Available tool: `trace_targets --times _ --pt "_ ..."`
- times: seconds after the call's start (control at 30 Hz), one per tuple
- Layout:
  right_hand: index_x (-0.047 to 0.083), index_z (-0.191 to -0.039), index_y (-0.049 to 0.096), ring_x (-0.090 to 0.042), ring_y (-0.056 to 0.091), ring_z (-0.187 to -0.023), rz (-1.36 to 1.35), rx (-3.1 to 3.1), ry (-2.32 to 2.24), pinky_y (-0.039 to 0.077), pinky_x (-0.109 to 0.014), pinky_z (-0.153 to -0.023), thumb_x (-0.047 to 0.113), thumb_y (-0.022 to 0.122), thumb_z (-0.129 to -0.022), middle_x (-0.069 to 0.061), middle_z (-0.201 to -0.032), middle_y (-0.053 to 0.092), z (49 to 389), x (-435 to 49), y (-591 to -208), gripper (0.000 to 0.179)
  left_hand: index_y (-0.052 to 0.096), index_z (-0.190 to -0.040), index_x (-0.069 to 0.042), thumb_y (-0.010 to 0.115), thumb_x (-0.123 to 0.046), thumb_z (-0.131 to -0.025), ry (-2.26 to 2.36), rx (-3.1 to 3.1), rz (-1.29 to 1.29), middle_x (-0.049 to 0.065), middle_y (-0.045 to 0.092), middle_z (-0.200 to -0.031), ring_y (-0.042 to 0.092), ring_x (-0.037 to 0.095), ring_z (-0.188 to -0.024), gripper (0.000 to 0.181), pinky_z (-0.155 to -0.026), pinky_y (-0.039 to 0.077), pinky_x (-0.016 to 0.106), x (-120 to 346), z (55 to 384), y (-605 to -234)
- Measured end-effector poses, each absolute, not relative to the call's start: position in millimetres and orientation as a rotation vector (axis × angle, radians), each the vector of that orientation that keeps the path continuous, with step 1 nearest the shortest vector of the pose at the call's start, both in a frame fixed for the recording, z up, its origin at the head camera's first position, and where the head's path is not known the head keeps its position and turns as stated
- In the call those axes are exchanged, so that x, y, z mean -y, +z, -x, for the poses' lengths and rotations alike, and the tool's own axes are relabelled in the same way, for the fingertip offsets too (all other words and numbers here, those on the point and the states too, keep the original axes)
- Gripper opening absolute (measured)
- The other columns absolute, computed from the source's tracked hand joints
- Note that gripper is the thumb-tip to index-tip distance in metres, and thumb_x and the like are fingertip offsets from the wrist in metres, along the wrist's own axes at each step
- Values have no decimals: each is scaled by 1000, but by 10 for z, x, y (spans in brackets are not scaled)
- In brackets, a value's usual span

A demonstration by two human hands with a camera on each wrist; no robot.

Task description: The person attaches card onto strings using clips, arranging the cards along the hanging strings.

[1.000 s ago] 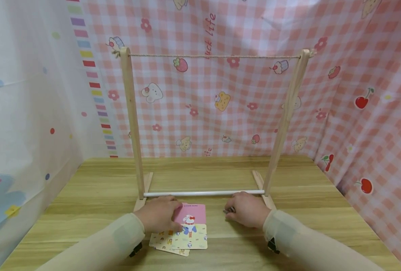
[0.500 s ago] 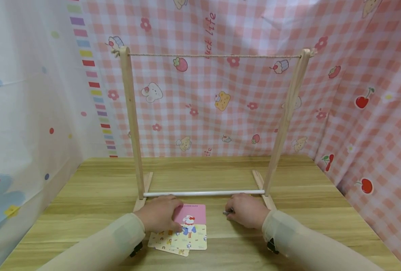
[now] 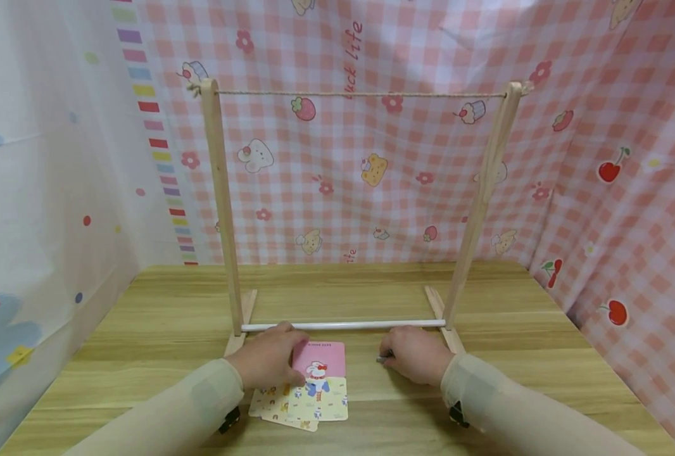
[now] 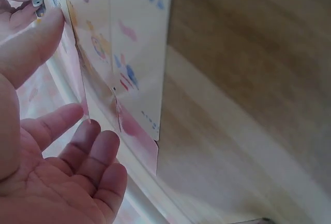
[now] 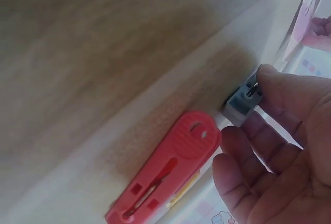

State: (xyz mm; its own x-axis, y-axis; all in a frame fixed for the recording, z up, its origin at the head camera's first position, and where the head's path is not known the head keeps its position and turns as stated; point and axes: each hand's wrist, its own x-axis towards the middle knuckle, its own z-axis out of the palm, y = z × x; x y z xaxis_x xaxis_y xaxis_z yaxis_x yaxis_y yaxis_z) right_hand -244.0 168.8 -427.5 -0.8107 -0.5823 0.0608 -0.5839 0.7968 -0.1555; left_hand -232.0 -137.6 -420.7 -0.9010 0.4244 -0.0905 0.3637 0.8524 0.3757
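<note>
My left hand (image 3: 266, 360) lies over the left side of a pink and yellow rabbit card (image 3: 333, 361), thumb and index finger spread at its edge. Under that card, patterned cards (image 3: 275, 408) stick out at the lower left. The left wrist view shows the fingers loosely bent beside the cards' pink ends (image 4: 139, 141). To the right of the cards, my right hand (image 3: 417, 354) pinches a small grey clothespin (image 5: 243, 100) between thumb and fingers. A red clothespin (image 5: 165, 167) lies close by its fingertips; the hand hides it in the head view.
A wooden frame (image 3: 223, 209) stands behind the hands with a string (image 3: 360, 95) across its top. A white rod (image 3: 343, 325) joins its posts near the wooden table (image 3: 337, 285). Part of something yellow (image 5: 183, 190) shows beside the red clothespin. Patterned cloth (image 3: 343, 190) hangs behind.
The left index finger has lifted a little, and the rabbit card has shifted very slightly left. The right hand stays nearly in place, with the grey clothespin turned slightly.
</note>
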Motion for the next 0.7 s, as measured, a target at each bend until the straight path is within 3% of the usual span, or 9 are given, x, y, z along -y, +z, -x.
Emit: trace_targets --times 0.23,0.37,0.5,0.7 --pt "21 -83 68 -4 54 -71 -886 3002 354 50 -28 -67 19 80 -94 11 -77 65 2438 -1682 -4260 16 64 -140 -4 93 -25 -80 660 -2845 -603 7 61 -121 59 14 -89 70 -83 57 35 1397 2366 -4231" --pt "16 -97 69 -8 60 -79 -839 3005 419 54 -32 -72 19 79 -95 8 -85 66 2436 -1674 -4236 11 65 -138 -4 92 -22 -80 734 -2826 -575 2 58 -109 55 13 -84 66 -73 52 29 1411 2384 -4224" --pt "11 -114 69 -10 63 -87 -856 2984 433 57 -37 -79 18 76 -97 5 -92 68 2443 -1675 -4202 20 64 -138 -5 90 -21 -83 817 -2791 -531 1 56 -105 55 15 -86 63 -73 51 29 1424 2391 -4211" --pt "10 -110 69 -11 57 -82 -860 2942 454 53 -34 -74 16 75 -97 5 -87 62 2453 -1666 -4167 16 64 -135 -6 89 -12 -82 1033 -2686 -469 4 60 -109 59 18 -90 58 -78 55 32 1445 2415 -4190"
